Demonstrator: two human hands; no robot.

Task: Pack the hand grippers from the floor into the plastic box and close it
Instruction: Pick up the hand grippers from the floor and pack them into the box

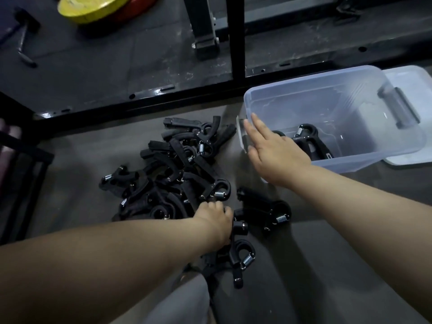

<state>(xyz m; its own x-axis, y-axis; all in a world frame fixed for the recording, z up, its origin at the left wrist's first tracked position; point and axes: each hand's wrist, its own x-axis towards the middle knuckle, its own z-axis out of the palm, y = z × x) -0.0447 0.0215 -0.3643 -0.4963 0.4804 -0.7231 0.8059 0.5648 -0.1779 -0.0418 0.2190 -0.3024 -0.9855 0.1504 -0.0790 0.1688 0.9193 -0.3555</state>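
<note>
Early packing: hand grippers (177, 174) piled on floor (81, 157) beside plastic box (350, 161). One is clasped by left hand (216, 218); right hand (273, 148) is spread flat at box rim. Lift into box needed.

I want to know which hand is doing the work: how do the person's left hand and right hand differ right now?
The left hand curls its fingers round a black spring-loaded hand gripper; the right hand holds nothing, its fingers straight. The left hand is at the near edge of the pile of black grippers; the right hand reaches further out, over the left end of the translucent plastic box. Both are bare, with the backs of the hands facing up.
</note>
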